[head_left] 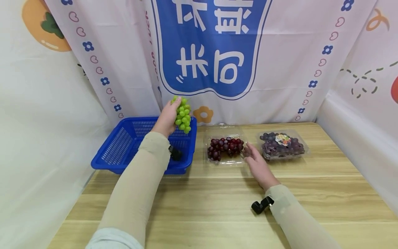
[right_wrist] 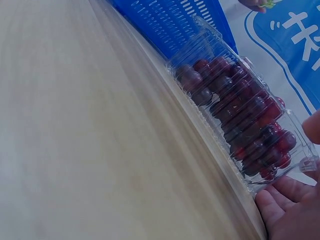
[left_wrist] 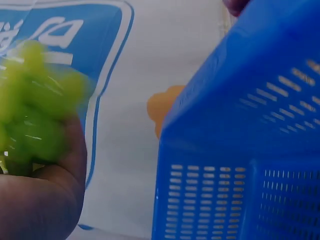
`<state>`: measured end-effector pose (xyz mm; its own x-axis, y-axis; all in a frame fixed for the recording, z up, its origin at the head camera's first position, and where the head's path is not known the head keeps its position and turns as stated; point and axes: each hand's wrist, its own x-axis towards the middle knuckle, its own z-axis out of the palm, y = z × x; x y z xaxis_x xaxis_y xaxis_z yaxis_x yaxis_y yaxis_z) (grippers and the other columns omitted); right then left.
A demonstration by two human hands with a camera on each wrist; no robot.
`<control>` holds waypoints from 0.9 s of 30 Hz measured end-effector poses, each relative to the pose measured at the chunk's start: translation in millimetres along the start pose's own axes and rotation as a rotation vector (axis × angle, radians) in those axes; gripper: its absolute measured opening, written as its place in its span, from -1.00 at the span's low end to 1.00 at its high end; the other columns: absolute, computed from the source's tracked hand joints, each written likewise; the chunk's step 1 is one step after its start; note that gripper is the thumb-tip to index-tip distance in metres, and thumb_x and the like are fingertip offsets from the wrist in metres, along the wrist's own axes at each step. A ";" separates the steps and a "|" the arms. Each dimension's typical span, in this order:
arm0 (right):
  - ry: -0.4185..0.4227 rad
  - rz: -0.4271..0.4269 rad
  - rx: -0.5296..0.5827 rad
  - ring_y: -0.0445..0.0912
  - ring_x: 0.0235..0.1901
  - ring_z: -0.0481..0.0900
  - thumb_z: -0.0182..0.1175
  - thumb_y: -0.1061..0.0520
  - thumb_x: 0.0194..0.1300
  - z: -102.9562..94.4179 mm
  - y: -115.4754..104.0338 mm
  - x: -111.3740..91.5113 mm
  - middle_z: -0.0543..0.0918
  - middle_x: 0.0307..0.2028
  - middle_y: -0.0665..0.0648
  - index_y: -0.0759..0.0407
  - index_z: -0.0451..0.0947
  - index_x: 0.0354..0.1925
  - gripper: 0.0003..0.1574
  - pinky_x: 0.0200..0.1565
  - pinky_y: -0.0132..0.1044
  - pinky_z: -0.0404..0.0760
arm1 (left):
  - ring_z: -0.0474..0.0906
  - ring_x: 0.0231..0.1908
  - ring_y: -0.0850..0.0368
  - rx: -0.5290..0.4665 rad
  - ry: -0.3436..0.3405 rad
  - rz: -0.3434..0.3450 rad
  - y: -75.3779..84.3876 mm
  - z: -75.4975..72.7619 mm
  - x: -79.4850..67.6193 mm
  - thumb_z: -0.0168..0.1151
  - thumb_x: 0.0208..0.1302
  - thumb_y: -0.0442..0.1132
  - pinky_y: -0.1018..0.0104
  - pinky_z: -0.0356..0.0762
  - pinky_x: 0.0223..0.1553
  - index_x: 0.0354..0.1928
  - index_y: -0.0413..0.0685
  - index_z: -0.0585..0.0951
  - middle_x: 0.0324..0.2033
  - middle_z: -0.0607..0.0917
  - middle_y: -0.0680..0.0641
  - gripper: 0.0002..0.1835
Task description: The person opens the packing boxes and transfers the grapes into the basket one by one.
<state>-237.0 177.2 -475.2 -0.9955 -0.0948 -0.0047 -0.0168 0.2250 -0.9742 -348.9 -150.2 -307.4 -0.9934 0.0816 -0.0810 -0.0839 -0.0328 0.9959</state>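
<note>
- Perforated blue basket (head_left: 111, 143): lower left of the left fingers.
- Left hand (head_left: 167, 117): gripping the green grape bunch (head_left: 184, 116); bunch droops below the fingertips, long axis near upright.
- Open clamshell (head_left: 222, 130) of red grapes (head_left: 225, 147): lower right of the left fingers; long axis left-right.
- Right hand (head_left: 258, 166): fingers at the open clamshell's right end, nearer it; whether pinching, cannot tell.

Pale wood-grain table (head_left: 205, 211), white patterned cloth (head_left: 289, 69), blue panel (head_left: 208, 38), 2 white side walls (head_left: 46, 131)
</note>
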 end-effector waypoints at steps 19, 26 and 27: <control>0.014 -0.024 -0.007 0.12 0.52 0.05 -0.06 0.17 0.53 -1.8 1.0 1.1 0.09 0.56 0.16 -0.01 -0.13 0.64 -0.15 0.46 0.09 0.06 | 0.32 0.23 -0.10 0.489 -0.096 -0.187 -23.0 -22.5 11.3 -0.02 0.53 0.23 -0.10 0.33 0.31 0.55 -0.06 0.05 0.35 0.29 -0.19 -0.21; 0.024 -0.044 -0.009 0.15 0.49 0.12 -0.05 0.20 0.52 -1.4 0.9 1.9 0.13 0.54 0.23 0.07 -0.10 0.63 -0.16 0.44 0.09 0.12 | 0.34 0.23 -0.16 0.672 -0.235 -0.248 -36.6 -31.2 14.4 0.06 0.50 0.19 -0.16 0.38 0.27 0.56 -0.11 0.06 0.33 0.32 -0.23 -0.18; 0.025 -0.045 -0.007 0.15 0.49 0.12 -0.06 0.21 0.51 -1.5 0.7 1.6 0.13 0.54 0.24 0.07 -0.10 0.63 -0.16 0.44 0.09 0.12 | 0.34 0.24 -0.17 0.706 -0.253 -0.256 -38.6 -31.8 15.0 0.07 0.50 0.18 -0.17 0.39 0.27 0.57 -0.12 0.04 0.35 0.31 -0.24 -0.16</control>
<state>-238.8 178.7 -475.6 -0.9957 -0.0809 0.0445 -0.0620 0.2277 -0.9718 -363.1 -179.4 -348.3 -0.8948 0.2284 -0.3836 -0.1531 0.6502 0.7442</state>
